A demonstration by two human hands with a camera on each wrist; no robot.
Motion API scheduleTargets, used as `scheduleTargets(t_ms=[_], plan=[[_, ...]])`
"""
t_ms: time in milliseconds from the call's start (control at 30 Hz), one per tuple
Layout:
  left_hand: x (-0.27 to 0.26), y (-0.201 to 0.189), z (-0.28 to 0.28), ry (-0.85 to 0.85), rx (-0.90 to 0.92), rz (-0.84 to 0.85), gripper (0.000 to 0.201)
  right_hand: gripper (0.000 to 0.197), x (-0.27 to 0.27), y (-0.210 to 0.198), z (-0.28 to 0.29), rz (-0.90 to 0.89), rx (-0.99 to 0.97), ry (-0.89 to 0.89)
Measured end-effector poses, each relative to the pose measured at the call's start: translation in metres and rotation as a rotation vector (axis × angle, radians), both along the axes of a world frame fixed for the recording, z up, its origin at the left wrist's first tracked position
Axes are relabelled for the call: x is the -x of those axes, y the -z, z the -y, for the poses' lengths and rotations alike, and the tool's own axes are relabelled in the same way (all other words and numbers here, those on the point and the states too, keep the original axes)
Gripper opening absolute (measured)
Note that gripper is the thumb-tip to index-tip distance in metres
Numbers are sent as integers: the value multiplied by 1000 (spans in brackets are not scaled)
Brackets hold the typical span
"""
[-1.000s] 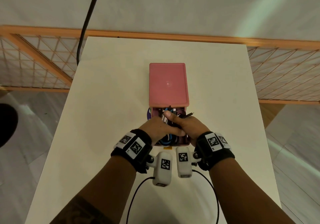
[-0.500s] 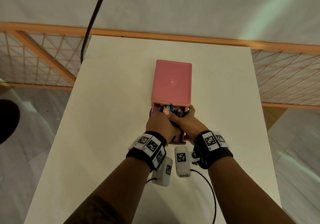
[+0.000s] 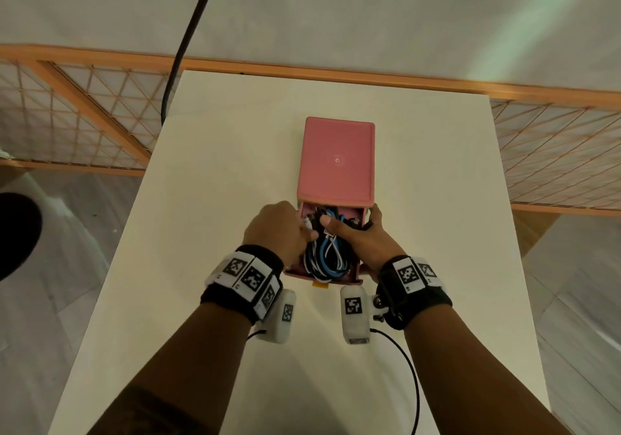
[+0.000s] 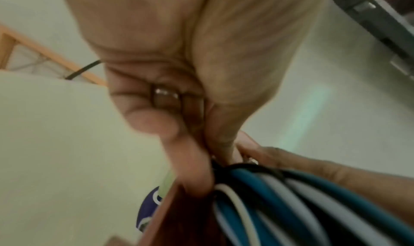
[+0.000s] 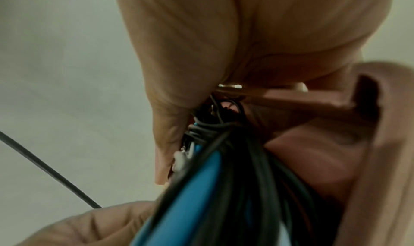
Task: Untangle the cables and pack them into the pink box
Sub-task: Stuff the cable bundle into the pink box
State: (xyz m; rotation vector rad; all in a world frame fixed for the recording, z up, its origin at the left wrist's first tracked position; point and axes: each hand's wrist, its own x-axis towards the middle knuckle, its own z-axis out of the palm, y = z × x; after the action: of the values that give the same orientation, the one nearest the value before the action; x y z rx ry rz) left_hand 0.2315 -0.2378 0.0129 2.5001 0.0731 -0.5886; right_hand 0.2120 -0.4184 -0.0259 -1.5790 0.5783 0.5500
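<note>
The pink box (image 3: 295, 271) sits mid-table, its pink lid (image 3: 337, 162) covering the far half. Blue, white and black cables (image 3: 327, 256) lie coiled in the uncovered near half. My left hand (image 3: 300, 229) is at the box's left wall (image 4: 179, 214), finger outside and thumb inside against the cables (image 4: 280, 196). My right hand (image 3: 349, 223) presses its thumb down on the cables (image 5: 201, 187), and its fingers wrap round the box's right wall (image 5: 313, 161). The cable ends under the lid are hidden.
The white table (image 3: 208, 199) reaches back to an orange lattice fence (image 3: 100, 108). A thick black cord (image 3: 188, 31) hangs at the far left. A purple object (image 4: 145, 214) peeks out beside the box's left wall. Thin black wrist-camera leads (image 3: 403, 360) trail near me.
Both hands lay together on top of the cables; now they have parted to the box's two sides, uncovering the coils. The lid has not visibly shifted.
</note>
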Motion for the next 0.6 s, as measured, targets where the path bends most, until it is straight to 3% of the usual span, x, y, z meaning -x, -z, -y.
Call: scheduleTargets(t_ms=[100, 233, 300, 367, 433, 500, 600], plan=[[4, 6, -5, -143, 201, 170, 32, 104, -2, 0, 2, 22, -10, 5], [12, 24, -11, -223, 613, -137, 109, 98, -5, -1, 3, 57, -16, -47], [10, 35, -10, -161, 661, -178, 133, 102, -6, 1, 4, 56, -7, -78], [2, 40, -6, -57, 764, -158, 137, 106, -8, 2, 8, 53, -9, -86], [-5, 45, -1, 28, 839, -102, 124, 111, -11, 3, 13, 31, 10, -84], [-9, 49, 1, 18, 809, -74, 121, 111, -12, 3, 15, 8, 20, -94], [-14, 54, -1, -42, 689, -60, 134, 108, -14, 1, 13, 6, 42, -90]])
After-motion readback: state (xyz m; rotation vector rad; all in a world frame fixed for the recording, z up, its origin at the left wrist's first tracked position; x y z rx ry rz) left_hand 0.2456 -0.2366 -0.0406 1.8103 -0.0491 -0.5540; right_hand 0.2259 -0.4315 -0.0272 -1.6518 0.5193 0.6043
